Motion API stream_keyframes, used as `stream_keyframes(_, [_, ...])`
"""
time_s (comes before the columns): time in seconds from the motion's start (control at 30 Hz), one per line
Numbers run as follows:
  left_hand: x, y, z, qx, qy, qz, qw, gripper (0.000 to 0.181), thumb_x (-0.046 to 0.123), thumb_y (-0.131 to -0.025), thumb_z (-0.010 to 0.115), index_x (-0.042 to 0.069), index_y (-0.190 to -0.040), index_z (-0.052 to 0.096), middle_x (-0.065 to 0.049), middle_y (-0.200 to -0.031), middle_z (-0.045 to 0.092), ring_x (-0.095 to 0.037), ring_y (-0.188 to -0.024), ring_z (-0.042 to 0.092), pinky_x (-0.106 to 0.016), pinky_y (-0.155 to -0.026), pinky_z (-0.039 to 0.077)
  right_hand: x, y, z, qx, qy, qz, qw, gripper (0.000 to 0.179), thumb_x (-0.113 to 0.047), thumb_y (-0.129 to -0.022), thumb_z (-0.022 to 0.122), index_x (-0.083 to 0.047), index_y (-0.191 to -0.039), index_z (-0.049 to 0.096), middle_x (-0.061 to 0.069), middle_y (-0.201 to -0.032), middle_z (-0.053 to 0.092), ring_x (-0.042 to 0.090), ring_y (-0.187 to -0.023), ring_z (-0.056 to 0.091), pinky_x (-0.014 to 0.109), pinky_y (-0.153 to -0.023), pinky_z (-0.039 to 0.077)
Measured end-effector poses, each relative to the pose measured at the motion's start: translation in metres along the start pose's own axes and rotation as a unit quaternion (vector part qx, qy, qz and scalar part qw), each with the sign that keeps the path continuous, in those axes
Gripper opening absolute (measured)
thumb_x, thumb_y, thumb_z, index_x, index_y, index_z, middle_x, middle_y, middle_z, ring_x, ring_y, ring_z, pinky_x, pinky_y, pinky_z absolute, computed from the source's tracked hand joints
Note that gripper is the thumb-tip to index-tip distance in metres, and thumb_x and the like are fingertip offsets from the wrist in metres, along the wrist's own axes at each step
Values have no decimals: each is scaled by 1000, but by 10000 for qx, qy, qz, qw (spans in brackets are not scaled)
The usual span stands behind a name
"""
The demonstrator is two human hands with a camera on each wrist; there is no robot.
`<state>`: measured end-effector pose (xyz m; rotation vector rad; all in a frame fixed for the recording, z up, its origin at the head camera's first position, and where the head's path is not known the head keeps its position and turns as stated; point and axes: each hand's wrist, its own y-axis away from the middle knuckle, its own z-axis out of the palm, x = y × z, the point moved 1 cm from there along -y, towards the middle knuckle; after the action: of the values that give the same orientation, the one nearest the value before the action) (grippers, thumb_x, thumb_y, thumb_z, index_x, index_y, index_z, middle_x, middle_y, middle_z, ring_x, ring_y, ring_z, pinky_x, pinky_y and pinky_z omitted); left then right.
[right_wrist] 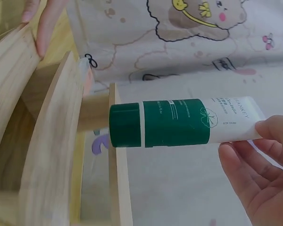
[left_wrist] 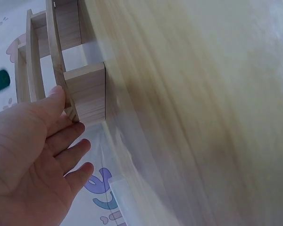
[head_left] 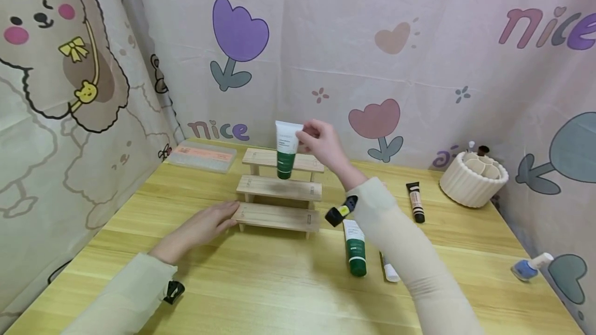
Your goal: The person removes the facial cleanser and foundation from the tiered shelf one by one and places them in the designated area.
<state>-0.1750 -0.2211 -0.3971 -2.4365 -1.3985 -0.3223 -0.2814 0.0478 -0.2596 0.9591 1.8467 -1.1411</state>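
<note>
My right hand (head_left: pixel 321 141) pinches a white and green squeeze tube (right_wrist: pixel 174 123) by its flat white end. The tube hangs cap down, and in the head view it overlaps the upper steps of a three-step wooden display stand (head_left: pixel 279 217). In the right wrist view its green cap (right_wrist: pixel 126 125) overlaps the edge of a wooden step. My left hand (left_wrist: pixel 40 155) grips the left end of the stand's lowest step between thumb and index finger, the other fingers held loosely apart. A matching white and green tube (head_left: pixel 356 249) lies on the table right of the stand.
A white tube (head_left: pixel 390 270) lies partly under my right sleeve. Further right are a small black-ended tube (head_left: pixel 416 203), a ribbed white holder (head_left: pixel 470 182) with brushes, and a blue nail polish bottle (head_left: pixel 526 269). A flat clear box (head_left: pixel 202 156) lies at the back left.
</note>
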Motion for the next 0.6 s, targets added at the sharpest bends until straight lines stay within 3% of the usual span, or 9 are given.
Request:
stream_keyframes(0.3, [-1,-3,4,-55,90,-7,9999,50,19,-94,54,-10,-132,41,-28,-134,39,-43,-122,38,-54,-102,30,28,44,-62,430,-110,235,9987,19,-5,-90,57,11,-100,56,20,-88,59,18,-74,62,38,-68,56])
stream_keyframes(0.6, [-1,-2,2,-150,113,-61,9998,50,19,-94,53,-10,-132,40,-28,-135,38,-43,-123,37,-54,-102,28,62,93,-111,309,406,868,9949,25,-12,-93,55,10,-104,53,21,-91,57,17,-76,61,34,-68,56])
